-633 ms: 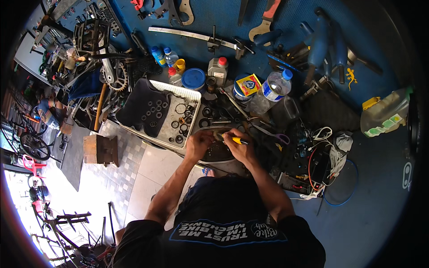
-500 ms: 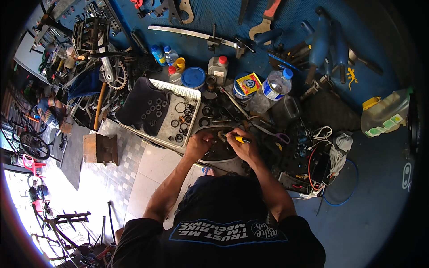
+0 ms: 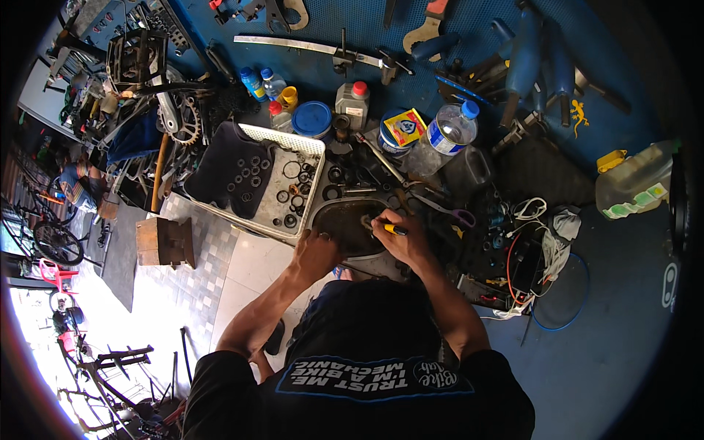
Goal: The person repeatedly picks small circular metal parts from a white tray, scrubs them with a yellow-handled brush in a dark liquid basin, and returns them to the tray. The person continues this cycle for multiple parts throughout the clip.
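Observation:
My right hand (image 3: 400, 236) is closed around a yellow-and-black handled tool (image 3: 394, 229), which looks like a small brush with its tan end over an oval basin (image 3: 370, 257). The basin has a pale rim and dark contents. By the basin's left edge is my left hand (image 3: 317, 253), its fingers curled in; whatever it may hold is hidden. Left of the basin stands a white plastic basket (image 3: 317, 187). In it, several rings and bearings lie on a black cloth (image 3: 220, 158) and on the bare bottom.
Behind the basin stand a blue-lidded tub (image 3: 312, 119), a grey bottle with a red cap (image 3: 354, 104) and a large clear bottle (image 3: 453, 132). Purple-handled scissors (image 3: 462, 217) lie to the right, near tangled cables (image 3: 546, 253). Tools hang on the blue wall panel.
My left hand has drawn back from over the basin toward its near left edge. My right hand stays over the basin with the yellow-and-black tool.

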The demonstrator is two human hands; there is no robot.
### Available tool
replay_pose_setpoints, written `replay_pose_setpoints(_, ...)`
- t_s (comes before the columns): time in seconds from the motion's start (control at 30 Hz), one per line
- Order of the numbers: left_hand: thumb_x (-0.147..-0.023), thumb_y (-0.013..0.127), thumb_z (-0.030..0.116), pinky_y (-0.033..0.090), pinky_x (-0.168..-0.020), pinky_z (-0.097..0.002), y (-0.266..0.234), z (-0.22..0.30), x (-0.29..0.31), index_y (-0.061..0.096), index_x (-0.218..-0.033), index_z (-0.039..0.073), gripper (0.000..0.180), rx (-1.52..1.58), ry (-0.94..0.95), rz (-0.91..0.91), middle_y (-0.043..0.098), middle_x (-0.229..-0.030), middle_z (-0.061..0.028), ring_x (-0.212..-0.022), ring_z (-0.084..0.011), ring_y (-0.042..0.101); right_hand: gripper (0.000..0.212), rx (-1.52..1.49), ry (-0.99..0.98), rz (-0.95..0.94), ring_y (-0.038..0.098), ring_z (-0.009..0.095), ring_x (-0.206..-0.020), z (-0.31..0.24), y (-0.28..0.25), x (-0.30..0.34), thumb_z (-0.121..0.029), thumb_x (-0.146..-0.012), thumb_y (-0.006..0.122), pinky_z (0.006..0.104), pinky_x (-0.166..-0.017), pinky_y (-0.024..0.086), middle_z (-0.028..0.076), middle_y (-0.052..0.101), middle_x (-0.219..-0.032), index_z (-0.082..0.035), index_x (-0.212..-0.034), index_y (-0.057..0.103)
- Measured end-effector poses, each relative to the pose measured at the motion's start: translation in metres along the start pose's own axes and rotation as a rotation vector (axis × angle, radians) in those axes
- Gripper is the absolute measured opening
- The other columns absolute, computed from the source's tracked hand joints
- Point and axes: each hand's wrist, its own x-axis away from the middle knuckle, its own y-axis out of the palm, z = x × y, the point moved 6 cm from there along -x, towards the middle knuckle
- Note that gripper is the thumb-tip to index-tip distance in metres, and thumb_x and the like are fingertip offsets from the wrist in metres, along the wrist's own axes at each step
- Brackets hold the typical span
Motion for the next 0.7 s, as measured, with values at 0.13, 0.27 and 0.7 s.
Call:
replay_pose_setpoints(0.13, -0.094, 0.076, 0.027, 0.054, -0.097, -0.0478, 0.013, -0.007, 0.011, 0.082, -0.093, 0.008, 0.019, 0.035, 0.155, 0.035, 0.079, -0.095, -0.016, -0.108, -0.0366, 0.071, 0.017, 0.058, -0.075, 0.004, 0.076, 0.03, -0.075, -0.006, 0.003, 0.004, -0.022, -0.099, 0.078, 0.0379, -0.066, 0.055, 0.012, 0.076, -0.085, -0.007, -0.099, 0.071)
replay_pose_setpoints(0.27, -0.095, 0.076, 0.025, 0.059, -0.084, -0.0457, 0.012, -0.02, 0.008, 0.082, -0.095, 0.008, 0.018, 0.228, 0.038, -0.021, 0.079, -0.092, -0.015, -0.097, -0.0382, 0.076, 0.019, 0.038, -0.101, -0.117, 0.075, 0.035, -0.078, -0.012, 0.016, 0.007, -0.025, -0.096, 0.079, 0.0408, -0.068, 0.057, 0.014, 0.076, -0.086, -0.008, -0.101, 0.072)
replay_pose_setpoints(0.7, -0.103, 0.053, -0.009, 0.067, -0.078, -0.0305, 0.019, -0.028, -0.026, 0.059, -0.142, -0.004, 0.04, 1.263, -0.479, 0.18, 0.077, -0.106, -0.0147, -0.095, -0.0201, 0.079, 0.023, -0.46, -0.085, 0.026, 0.066, 0.011, -0.076, -0.045, 0.017, 0.001, -0.023, -0.107, 0.073, 0.0319, -0.067, 0.054, 0.008, 0.068, -0.08, -0.003, -0.097, 0.066)
